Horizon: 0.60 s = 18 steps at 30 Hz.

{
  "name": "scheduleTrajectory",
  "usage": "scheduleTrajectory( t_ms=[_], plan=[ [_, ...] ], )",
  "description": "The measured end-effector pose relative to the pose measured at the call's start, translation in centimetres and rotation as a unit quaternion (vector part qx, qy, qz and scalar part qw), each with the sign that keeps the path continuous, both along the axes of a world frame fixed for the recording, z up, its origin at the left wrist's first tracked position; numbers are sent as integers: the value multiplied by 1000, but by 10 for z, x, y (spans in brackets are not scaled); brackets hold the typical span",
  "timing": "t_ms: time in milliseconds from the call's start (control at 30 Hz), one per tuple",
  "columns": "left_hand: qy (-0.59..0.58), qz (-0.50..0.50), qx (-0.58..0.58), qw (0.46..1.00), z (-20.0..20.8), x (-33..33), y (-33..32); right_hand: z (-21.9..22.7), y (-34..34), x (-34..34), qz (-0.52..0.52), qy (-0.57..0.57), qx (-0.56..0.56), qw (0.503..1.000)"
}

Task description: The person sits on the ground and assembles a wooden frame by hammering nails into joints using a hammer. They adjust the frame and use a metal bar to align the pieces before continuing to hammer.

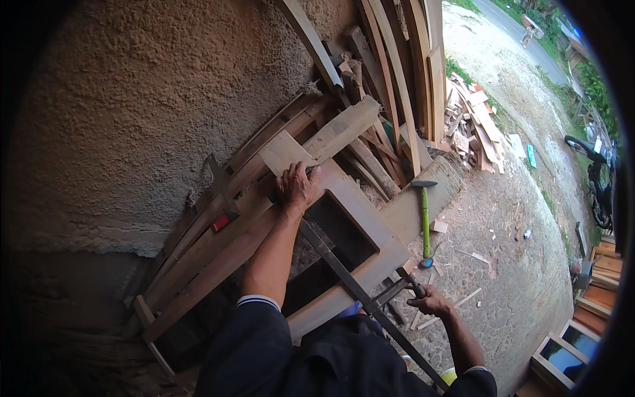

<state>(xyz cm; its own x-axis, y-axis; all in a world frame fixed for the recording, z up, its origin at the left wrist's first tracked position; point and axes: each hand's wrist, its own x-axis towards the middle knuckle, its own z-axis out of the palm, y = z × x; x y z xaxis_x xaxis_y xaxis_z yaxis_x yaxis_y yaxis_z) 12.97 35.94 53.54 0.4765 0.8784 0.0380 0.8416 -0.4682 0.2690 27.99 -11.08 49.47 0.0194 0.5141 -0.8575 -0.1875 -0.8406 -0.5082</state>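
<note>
Wooden frame (360, 218): lies slanted against the rough wall (132, 112); keep it flat while tightening.
Bar clamp (344, 274): runs across the frame; stay square to the joint.
Left hand (297, 186): fingers press on the frame's top joint.
Right hand (430, 301): fingers clenched on the clamp handle (413, 284); turn gently.

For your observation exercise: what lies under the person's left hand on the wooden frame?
The left hand presses on the wooden frame where a plank crosses it. The joint beneath the palm is covered, so unseen.
</note>
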Motion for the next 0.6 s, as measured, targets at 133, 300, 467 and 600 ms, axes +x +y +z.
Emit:
scheduleTrajectory(
  t_ms=[133, 300, 467, 600],
  plan=[
    [1, -2, 3, 1000, -2, -1, 1, 5, -1, -57, 14, -550, 47, 834],
    [8, 4, -14, 1000, -1, -1, 2, -5, -12, -21, 24, -322, 183, 928],
    [2, -3, -8, 1000, 0, -1, 2, -6, -17, 20, -107, 214, 90, 967],
    [-2, -3, -10, 1000, 0, -1, 3, -3, -13, -18, 107, -317, 70, 940]
  ],
)
